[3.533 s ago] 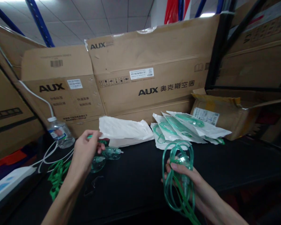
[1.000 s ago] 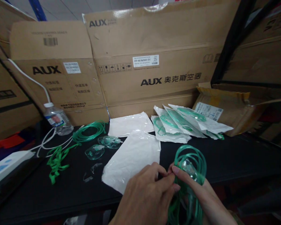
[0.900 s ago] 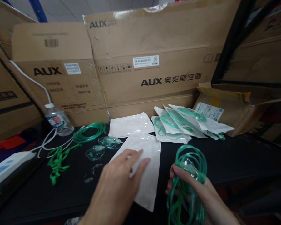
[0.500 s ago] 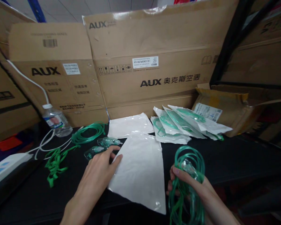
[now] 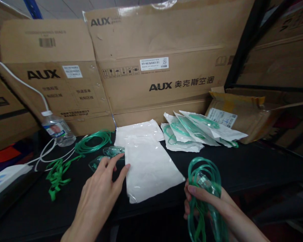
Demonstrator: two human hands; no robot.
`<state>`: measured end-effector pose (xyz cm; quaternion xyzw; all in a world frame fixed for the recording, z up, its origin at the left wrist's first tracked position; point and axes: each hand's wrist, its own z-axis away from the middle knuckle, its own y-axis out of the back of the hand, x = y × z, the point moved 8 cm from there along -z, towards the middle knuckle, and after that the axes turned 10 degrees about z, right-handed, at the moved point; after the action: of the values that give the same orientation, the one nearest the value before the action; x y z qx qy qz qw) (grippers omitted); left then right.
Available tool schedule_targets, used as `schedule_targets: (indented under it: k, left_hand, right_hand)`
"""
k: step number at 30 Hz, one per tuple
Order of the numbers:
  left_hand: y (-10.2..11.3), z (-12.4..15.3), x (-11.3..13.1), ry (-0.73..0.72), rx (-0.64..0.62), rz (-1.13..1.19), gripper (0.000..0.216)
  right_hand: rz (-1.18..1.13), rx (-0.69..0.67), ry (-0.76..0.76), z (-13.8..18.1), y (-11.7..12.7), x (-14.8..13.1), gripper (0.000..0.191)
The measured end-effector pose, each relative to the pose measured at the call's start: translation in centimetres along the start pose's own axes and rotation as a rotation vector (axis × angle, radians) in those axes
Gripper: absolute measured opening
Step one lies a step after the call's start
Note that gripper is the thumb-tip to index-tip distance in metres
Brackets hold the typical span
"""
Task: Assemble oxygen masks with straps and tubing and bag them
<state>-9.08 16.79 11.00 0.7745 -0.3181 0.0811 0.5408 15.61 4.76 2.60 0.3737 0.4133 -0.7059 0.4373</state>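
My left hand (image 5: 98, 190) is open, palm down, its thumb and index finger apart at the left edge of a flat white pouch (image 5: 151, 171). The thumb tip seems to touch that edge. Two small clear-green plastic pieces (image 5: 113, 151), probably mask parts, lie just beyond these fingers, partly hidden. My right hand (image 5: 207, 195) is wrapped round a coil of green oxygen tubing (image 5: 215, 171) bundled with a clear mask and a green strap. This bundle hangs at the front edge, right of the pouch. Another white pouch (image 5: 138, 129) lies behind the first, partly overlapped.
Several filled pouches (image 5: 192, 129) fan out at the back right, beside an open cardboard box (image 5: 252, 117). To the left are coiled green tubing (image 5: 93, 143), green straps (image 5: 57, 178), a plastic bottle (image 5: 58, 129) and a white power strip (image 5: 7, 174). Tall cardboard (image 5: 151, 43) stands behind.
The front pouch has turned, its near end swinging up and away from me. My left fingers have spread a little and shifted slightly left. The tubing bundle stays in my right hand.
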Motion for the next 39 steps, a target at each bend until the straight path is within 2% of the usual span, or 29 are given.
schedule_targets:
  k: [3, 5, 6, 9, 13, 18, 22, 24, 27, 34, 36, 39]
  left_hand:
    - [-0.5, 1.0, 2.9, -0.259, -0.032, 0.048, 0.038]
    - [-1.6, 1.9, 5.2, -0.412, -0.161, 0.147, 0.032]
    - [-2.4, 2.2, 6.1, -0.444, -0.242, 0.179, 0.032]
    - [-5.0, 2.5, 7.8, -0.451, -0.418, 0.197, 0.044]
    - [-7.3, 2.0, 8.5, -0.420, -0.478, 0.125, 0.047]
    - [-7.7, 1.6, 8.5, -0.414, -0.493, 0.092, 0.030]
    - [-7.6, 1.8, 8.5, -0.421, -0.511, 0.022, 0.035]
    - [-7.6, 1.7, 8.5, -0.403, -0.491, -0.048, 0.037]
    - [-7.6, 1.7, 8.5, -0.382, -0.403, -0.117, 0.027]
    - [-4.7, 1.8, 9.5, -0.471, 0.064, -0.003, 0.012]
    - [-4.3, 2.0, 10.0, -0.502, 0.104, 0.027, 0.010]
    - [-4.2, 2.6, 10.8, -0.567, 0.087, 0.019, 0.018]
  right_hand:
    - [0.049, -0.023, 0.026, 0.2, 0.1, 0.1, 0.034]
    - [0.084, -0.053, 0.029, 0.1, 0.0, 0.4, 0.035]
    - [0.103, -0.067, 0.022, 0.1, -0.1, 0.6, 0.035]
    - [0.158, -0.069, -0.013, 0.1, -0.1, 1.0, 0.037]
    - [0.226, -0.048, -0.080, 0.8, 0.0, 1.1, 0.038]
    - [0.367, -0.153, -0.115, 1.0, -0.4, 1.7, 0.042]
    - [0.456, -0.282, -0.117, 0.2, -0.8, 2.8, 0.050]
    - [0.470, -0.314, -0.130, -0.2, -0.9, 3.3, 0.051]
    - [0.473, -0.301, -0.152, -0.7, -1.2, 3.8, 0.048]
    - [0.494, -0.227, -0.092, -0.3, -2.9, 3.1, 0.034]
    - [0.495, -0.234, -0.052, -0.1, -3.4, 2.5, 0.032]
    - [0.420, -0.233, -0.061, -0.1, -3.7, 2.5, 0.034]
